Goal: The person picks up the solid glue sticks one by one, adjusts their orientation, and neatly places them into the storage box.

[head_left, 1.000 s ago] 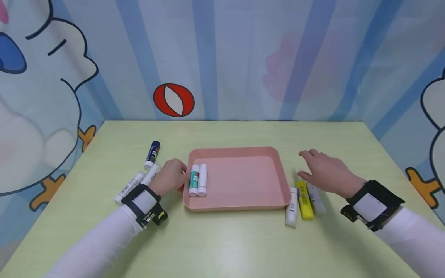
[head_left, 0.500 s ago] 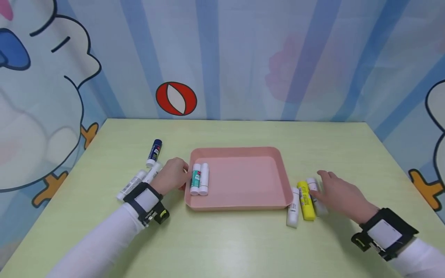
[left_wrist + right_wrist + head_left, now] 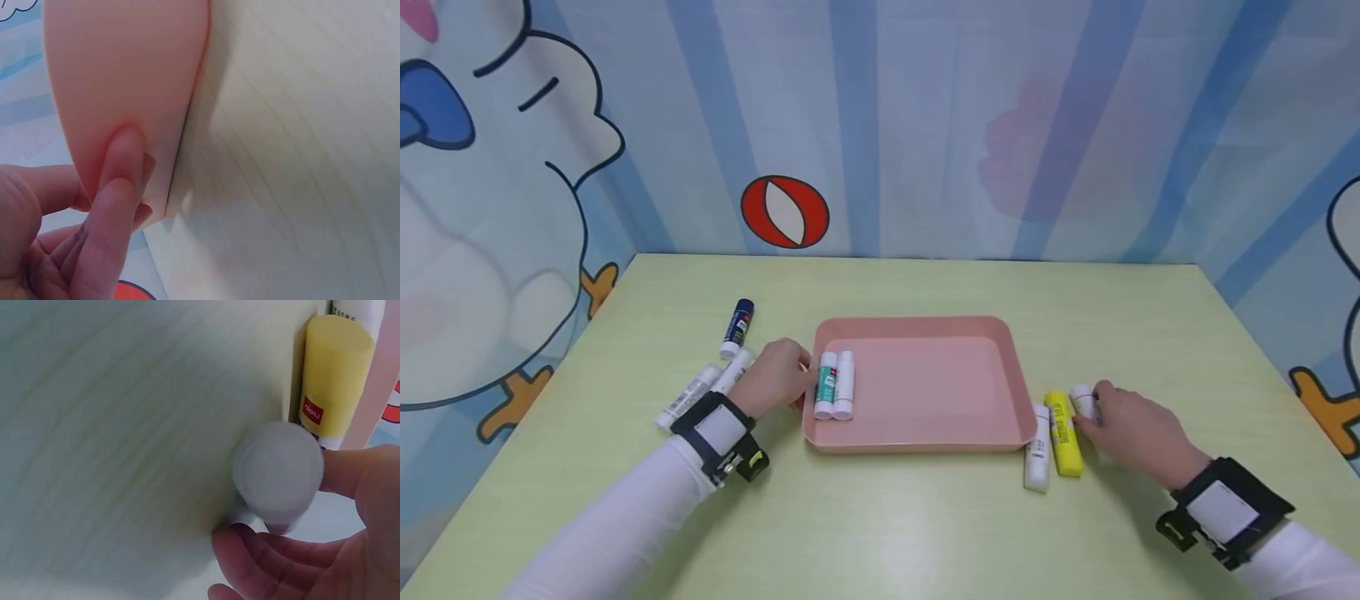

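My left hand [image 3: 777, 377] is at the left end of a pink tray [image 3: 936, 446]. In the left wrist view its fingers [image 3: 122, 165] pinch the tray's wall at the rim. Inside the tray lie a green-and-white glue stick [image 3: 825, 385] and a white one [image 3: 844, 385], side by side. To the tray's right, my right hand [image 3: 1142, 429] holds a white glue stick [image 3: 278, 470] between thumb and fingers, partly hidden by the hand in the head view. Beside it lie a yellow glue stick [image 3: 1064, 437] and another white glue stick [image 3: 1037, 454] near the tray's corner.
Left of the tray, a dark blue glue stick [image 3: 740, 323] and two white ones lie on the pale table [image 3: 880, 533]; the left hand and wrist strap partly cover that group. A blue striped backdrop [image 3: 917, 125] with cartoon prints stands behind and at the sides.
My right hand has come down toward me from above the table and closed on the outermost white glue stick. The left hand has stayed at the tray; the head view has shifted slightly.
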The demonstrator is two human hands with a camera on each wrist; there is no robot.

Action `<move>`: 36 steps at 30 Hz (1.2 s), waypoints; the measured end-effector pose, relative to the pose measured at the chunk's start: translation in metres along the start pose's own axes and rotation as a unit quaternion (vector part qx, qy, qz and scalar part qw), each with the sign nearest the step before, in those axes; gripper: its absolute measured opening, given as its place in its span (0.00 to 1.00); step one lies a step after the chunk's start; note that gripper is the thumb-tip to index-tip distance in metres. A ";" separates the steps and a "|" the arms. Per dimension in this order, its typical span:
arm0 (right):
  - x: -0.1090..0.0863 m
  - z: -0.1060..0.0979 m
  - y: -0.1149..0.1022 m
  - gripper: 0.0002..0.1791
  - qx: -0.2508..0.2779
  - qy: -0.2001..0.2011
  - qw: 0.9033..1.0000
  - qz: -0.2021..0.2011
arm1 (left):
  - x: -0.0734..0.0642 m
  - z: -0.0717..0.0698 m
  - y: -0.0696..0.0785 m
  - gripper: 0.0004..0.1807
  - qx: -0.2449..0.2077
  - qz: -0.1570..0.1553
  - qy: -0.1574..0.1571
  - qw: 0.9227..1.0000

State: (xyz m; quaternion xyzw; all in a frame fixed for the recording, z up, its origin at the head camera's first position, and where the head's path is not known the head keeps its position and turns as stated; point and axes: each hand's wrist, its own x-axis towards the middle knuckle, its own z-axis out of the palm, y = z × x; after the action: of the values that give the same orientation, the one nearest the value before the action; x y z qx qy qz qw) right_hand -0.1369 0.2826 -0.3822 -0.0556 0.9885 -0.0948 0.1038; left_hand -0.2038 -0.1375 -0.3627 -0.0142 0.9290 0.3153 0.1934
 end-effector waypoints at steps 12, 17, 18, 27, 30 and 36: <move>-0.002 0.002 0.000 0.23 0.024 0.011 1.000 -0.015 | 0.000 -0.001 0.000 0.14 -0.004 0.002 0.001 1.000; -0.002 0.000 0.002 0.24 0.042 0.004 0.999 -0.005 | 0.001 -0.001 0.000 0.14 -0.001 0.007 0.001 1.000; -0.002 -0.002 0.003 0.25 0.045 0.004 0.999 -0.004 | 0.001 -0.001 0.000 0.14 0.000 0.007 0.001 1.000; 0.000 -0.020 -0.002 0.22 0.056 0.052 0.997 -0.031 | 0.002 -0.001 -0.001 0.13 0.006 0.007 0.001 1.000; 0.001 -0.028 -0.008 0.21 0.061 0.063 0.995 -0.043 | 0.002 -0.001 -0.002 0.13 0.012 0.013 0.002 1.000; 0.003 -0.039 -0.027 0.20 0.059 0.070 0.993 -0.072 | 0.002 0.000 -0.003 0.14 0.011 0.024 0.001 1.000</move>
State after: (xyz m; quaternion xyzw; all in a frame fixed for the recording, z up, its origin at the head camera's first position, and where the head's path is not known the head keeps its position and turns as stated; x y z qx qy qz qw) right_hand -0.1461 0.2630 -0.3400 -0.1134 0.9794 -0.1642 0.0307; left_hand -0.2054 -0.1396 -0.3647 0.0098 0.9326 0.3098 0.1849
